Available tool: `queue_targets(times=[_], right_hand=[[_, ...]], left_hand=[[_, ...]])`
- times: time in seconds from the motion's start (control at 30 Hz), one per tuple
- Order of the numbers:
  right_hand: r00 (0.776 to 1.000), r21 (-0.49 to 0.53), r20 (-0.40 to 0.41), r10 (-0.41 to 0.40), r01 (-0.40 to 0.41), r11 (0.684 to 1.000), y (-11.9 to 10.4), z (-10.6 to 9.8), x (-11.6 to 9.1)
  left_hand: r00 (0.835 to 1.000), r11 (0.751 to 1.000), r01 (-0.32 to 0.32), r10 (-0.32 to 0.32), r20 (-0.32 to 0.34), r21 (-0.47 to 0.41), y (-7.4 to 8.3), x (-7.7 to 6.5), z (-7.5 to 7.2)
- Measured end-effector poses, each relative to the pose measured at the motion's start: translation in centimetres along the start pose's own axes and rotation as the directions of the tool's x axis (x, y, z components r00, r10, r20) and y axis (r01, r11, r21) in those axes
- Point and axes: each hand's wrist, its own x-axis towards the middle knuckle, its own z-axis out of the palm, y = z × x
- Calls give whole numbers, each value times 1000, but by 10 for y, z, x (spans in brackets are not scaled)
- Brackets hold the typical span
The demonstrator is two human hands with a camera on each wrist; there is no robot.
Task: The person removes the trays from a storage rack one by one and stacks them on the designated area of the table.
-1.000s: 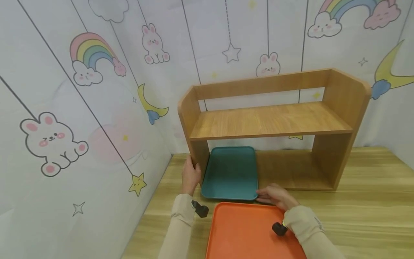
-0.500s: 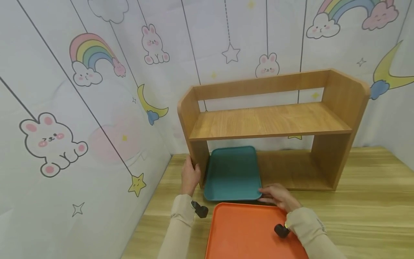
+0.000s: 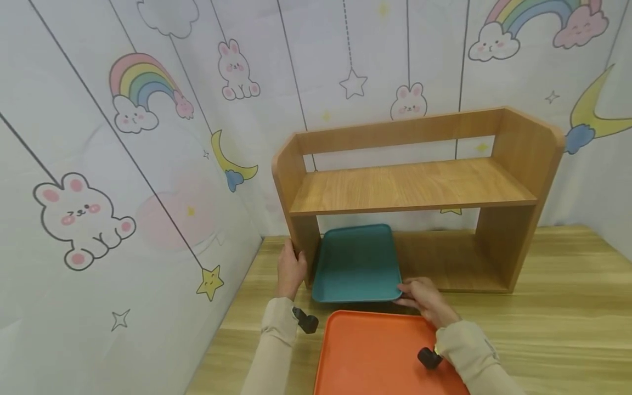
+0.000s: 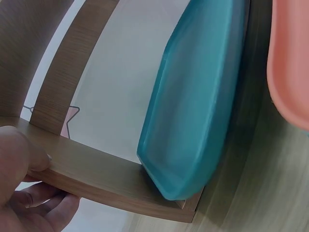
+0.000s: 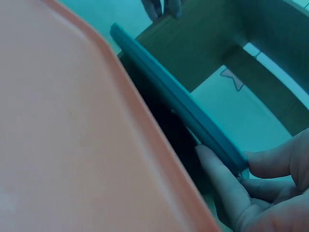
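A teal tray lies in the lower left of the wooden shelf, its front edge tipped slightly up and sticking out past the shelf's front. My right hand pinches the tray's front right corner, thumb on top and fingers beneath, as the right wrist view shows. With my left hand I grip the front edge of the shelf's left side panel; in the left wrist view the thumb lies on one face and curled fingers on the other.
An orange tray lies on the wood-grain table in front of the shelf, under my right forearm. A patterned wall covering stands close on the left and behind the shelf.
The teal tray has shifted a little to the right and its front edge has risen. My right hand has moved slightly right with its corner. My left hand has stayed in place.
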Motion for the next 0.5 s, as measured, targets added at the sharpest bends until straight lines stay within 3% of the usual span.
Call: queue_targets(times=[0.5], right_hand=[[997, -35, 28, -73, 74, 997, -24, -14, -29]], left_hand=[[1000, 1000, 18, -18, 17, 2, -2, 0, 2]])
